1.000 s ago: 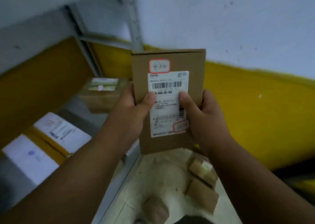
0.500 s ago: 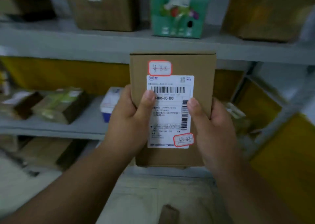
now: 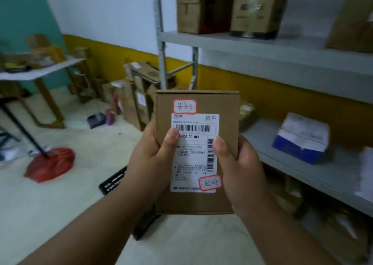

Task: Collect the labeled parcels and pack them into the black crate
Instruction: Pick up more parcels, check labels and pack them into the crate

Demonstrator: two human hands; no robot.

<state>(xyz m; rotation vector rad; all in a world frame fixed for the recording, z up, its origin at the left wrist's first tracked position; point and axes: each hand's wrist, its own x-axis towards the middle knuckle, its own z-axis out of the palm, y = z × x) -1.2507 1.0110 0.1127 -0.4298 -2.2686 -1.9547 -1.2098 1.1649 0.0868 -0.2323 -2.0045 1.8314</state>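
Both hands, left (image 3: 153, 159) and right (image 3: 240, 163), gripped the parcel (image 3: 196, 153) upright at chest height, thumbs pressed on its label (image 3: 193, 153). The crate (image 3: 114, 181) sat on the floor below, mostly hidden behind the left forearm. A blind drop could have missed the crate or clipped its rim. Half a second before, shelves filled the view; it had since swung left toward the open floor and crate.

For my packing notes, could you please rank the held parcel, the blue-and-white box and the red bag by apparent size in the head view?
1. Held parcel, though nearest the camera.
2. Red bag and blue-and-white box look alike.
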